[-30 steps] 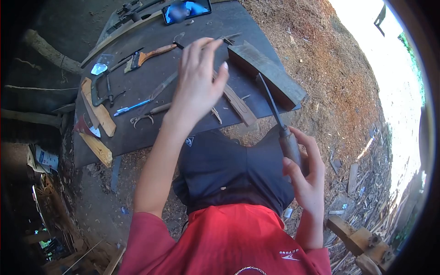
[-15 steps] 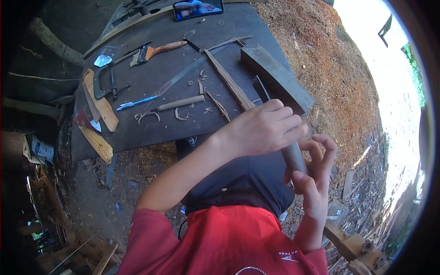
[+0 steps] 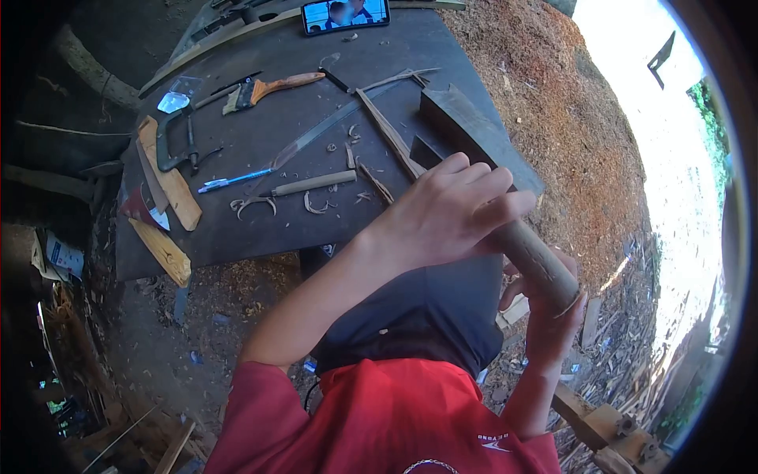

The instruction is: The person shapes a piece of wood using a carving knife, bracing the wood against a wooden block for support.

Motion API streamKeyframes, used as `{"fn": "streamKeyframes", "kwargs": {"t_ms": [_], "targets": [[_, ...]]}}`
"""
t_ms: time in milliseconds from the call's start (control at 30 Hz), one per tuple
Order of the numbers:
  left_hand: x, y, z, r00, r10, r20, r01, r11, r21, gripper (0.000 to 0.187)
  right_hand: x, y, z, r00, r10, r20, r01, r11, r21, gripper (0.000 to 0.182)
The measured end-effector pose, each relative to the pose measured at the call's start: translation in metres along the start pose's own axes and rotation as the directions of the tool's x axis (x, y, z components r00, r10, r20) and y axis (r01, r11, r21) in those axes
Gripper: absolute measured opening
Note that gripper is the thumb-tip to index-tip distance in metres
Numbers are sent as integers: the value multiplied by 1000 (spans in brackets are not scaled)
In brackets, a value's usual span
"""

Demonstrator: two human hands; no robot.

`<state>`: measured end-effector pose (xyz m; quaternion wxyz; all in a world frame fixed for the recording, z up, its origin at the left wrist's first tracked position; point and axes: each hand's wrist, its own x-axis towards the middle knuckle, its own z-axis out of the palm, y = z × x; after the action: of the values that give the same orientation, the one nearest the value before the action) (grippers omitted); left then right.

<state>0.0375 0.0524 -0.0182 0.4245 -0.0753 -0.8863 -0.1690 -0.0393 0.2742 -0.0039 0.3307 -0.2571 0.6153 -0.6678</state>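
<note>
My left hand [image 3: 458, 207] is closed around a knife-like tool with a round wooden handle [image 3: 541, 267], near the table's right edge. Its dark pointed blade [image 3: 424, 153] shows past the knuckles; the middle is hidden by my fingers. Behind the handle's lower end is my right hand [image 3: 549, 320], its bent fingers partly hidden and touching the wood. Just beyond my left hand lies a long grey block [image 3: 478, 130]. A split wooden strip [image 3: 387, 130] runs under the left hand's side, with curled shavings [image 3: 316, 205] scattered nearby.
On the dark table [image 3: 260, 233] lie a thin wooden-handled tool [image 3: 316, 182], a pen [image 3: 235, 180], a paintbrush [image 3: 276, 88], a clamp [image 3: 180, 142] and wood pieces [image 3: 178, 186]. A phone [image 3: 346, 16] stands at the back. Sawdust [image 3: 592, 158] covers the ground to the right.
The handle has swung toward the lower right, and its butt end now shows. The right hand has shifted from pinching the handle's side to behind its end. The blade has moved left.
</note>
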Motion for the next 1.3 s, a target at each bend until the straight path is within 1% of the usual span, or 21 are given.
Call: {"fn": "streamKeyframes", "kwargs": {"t_ms": [100,200,300,367,467,567,633,700,767,867,900,1000,1167,1300], "targets": [[1,4,2,1000,26,-13,-25,1000,16,57,-3,2,-8,999,-50,22,49,999,24,94],[3,11,5,998,54,-38,-53,997,51,47,-7,18,-15,980,-88,-179,95,995,35,87],[8,24,8,991,73,-113,-68,997,48,36,0,12,-18,980,-180,-88,193,966,171,32],[11,32,8,983,93,-161,-88,996,34,31,3,20,-20,966,-92,-241,89,996,-23,53],[12,43,12,977,42,-211,-49,998,-26,31,7,23,-16,944,-132,-303,73,978,-197,57],[13,41,9,979,56,-195,-64,997,-35,32,7,25,-15,945,-148,-293,61,956,-287,51],[11,37,12,978,56,-200,-63,998,-29,34,8,25,-12,947,-191,-257,82,921,-381,45],[11,31,12,979,50,-196,-58,998,-34,37,10,25,-10,944,-259,-203,163,904,-395,42],[10,25,7,982,36,-185,-47,997,-54,42,12,21,-2,938,-283,-200,196,909,-368,36],[9,13,5,980,36,-196,-38,999,-4,47,10,19,-6,959,-225,-174,143,911,-387,30],[9,9,4,979,32,-200,-35,999,-10,48,9,19,3,949,-205,-240,141,955,-260,23],[8,2,1,978,22,-207,-26,1000,-15,50,11,13,7,966,-197,-165,160,964,-213,18],[6,-4,1,978,19,-206,-20,1000,-3,50,12,9,14,958,-181,-224,125,961,-246,16],[1,-8,3,978,24,-207,-22,1000,9,50,11,17,5,955,-211,-207,137,937,-321,18]]}}
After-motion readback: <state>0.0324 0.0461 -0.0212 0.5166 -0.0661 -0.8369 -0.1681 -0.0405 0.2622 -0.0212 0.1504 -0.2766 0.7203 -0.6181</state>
